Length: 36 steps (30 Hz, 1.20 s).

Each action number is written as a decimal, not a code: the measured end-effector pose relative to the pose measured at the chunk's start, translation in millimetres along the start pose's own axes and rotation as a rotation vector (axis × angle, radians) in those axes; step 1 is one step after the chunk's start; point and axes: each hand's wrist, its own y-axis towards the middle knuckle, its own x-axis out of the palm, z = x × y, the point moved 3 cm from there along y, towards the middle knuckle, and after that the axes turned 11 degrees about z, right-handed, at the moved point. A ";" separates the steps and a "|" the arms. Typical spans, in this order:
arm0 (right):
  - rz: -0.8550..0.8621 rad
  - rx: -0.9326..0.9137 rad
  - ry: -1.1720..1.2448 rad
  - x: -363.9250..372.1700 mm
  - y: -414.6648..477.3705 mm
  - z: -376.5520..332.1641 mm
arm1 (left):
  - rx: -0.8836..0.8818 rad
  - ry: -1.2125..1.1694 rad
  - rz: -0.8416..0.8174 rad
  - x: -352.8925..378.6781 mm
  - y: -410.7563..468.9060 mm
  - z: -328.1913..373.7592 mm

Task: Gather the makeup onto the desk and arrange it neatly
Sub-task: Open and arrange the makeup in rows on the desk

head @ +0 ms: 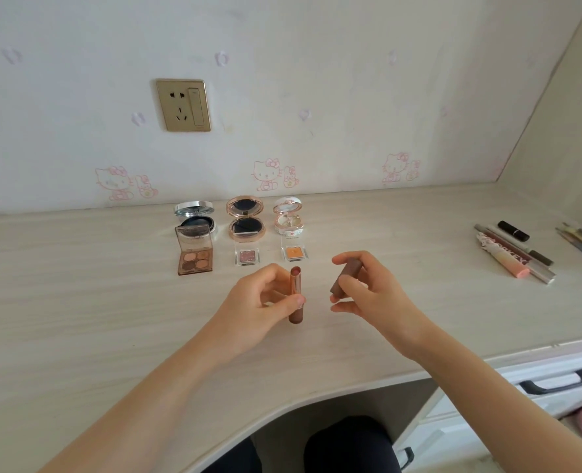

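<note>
holds lipstick (295, 283) upright in left hand (259, 302), fingers curled round it, over the desk (95, 319) front; pinches cap (347, 273) in right hand (375, 295), just beside, not touching. risks smearing the bare tip by capping crooked, or dropping cap from so light a pinch. beyond, may knock the pans (245, 257) out of line on setting down. far right, leaves tubes (508, 259) loose, apt to roll.

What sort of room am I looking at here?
Most likely a bedroom, with a desk serving as a dressing table: cartoon-cat wallpaper, open makeup compacts lined up by the wall, and an uncapped lipstick.
</note>
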 end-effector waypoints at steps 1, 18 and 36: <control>-0.004 -0.021 -0.035 -3.0 0.6 -0.4 | 0.006 0.007 -0.008 3.9 1.3 1.1; 0.150 -0.131 -0.402 -61.1 89.3 12.3 | 0.066 0.353 0.199 67.3 122.0 37.9; 0.206 -0.169 -0.567 -40.1 186.0 37.6 | -0.056 0.554 0.395 99.1 209.2 -0.9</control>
